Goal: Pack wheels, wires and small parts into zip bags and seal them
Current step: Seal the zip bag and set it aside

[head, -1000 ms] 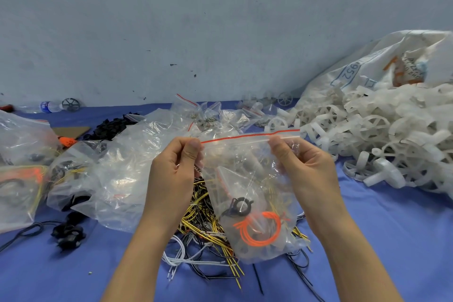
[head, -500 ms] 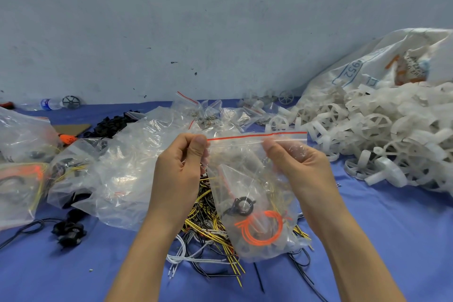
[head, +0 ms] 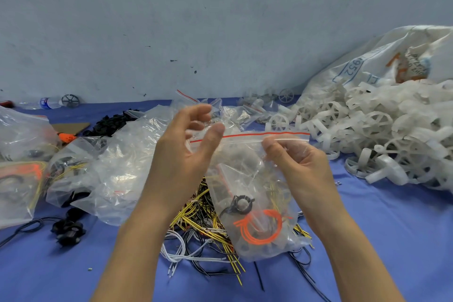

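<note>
From the head camera, your left hand (head: 181, 152) is no longer pinching the zip strip as it was half a second ago: it is hanging released, fingers spread, just left of the bag (head: 250, 193). Your right hand (head: 296, 167) is gripping the bag alone, thumb and fingers pinching just under the red-lined strip (head: 264, 135), near its right end. The bag is hanging below that pinch, over the wire pile (head: 206, 225), with an orange wire coil (head: 259, 228) and a black part (head: 241, 205) sitting at its bottom. Letting go probably means you are judging the seal done or repositioning; whether the strip is fully closed I cannot tell. Right of your grip, blue table (head: 392, 228) is lying bare before the white wheels (head: 382, 135). Left of it, loose bags (head: 117, 169) are crowding in.
</note>
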A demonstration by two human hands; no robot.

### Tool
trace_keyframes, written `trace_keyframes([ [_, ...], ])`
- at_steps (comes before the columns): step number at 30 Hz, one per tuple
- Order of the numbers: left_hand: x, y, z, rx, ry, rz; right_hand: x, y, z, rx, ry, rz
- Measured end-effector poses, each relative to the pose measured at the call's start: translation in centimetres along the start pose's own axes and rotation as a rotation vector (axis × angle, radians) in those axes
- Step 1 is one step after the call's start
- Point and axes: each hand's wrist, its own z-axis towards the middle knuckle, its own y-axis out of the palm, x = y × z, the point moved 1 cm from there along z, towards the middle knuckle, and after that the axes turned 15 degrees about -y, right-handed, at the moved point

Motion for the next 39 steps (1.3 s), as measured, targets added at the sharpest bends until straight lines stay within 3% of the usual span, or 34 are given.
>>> trace_keyframes([
  [3,1.3,0.0,1.0,-0.221,0.068,0.207,-0.3,0.1,-0.1,-0.036,-0.037,-0.004],
  [7,1.6,0.7,1.1,-0.425,0.054,0.219,-0.3,-0.1,-0.2,-0.058,-0.036,0.013],
  [23,2.4,0.6,0.3,-0.362,0.134,0.151,-0.4,0.4,-0.4,-0.094,-0.110,0.023],
  [39,2.4,0.2,0.5,-0.472,0.002,0.117,-0.4,0.2,-0.3,-0.113,-0.115,0.040],
])
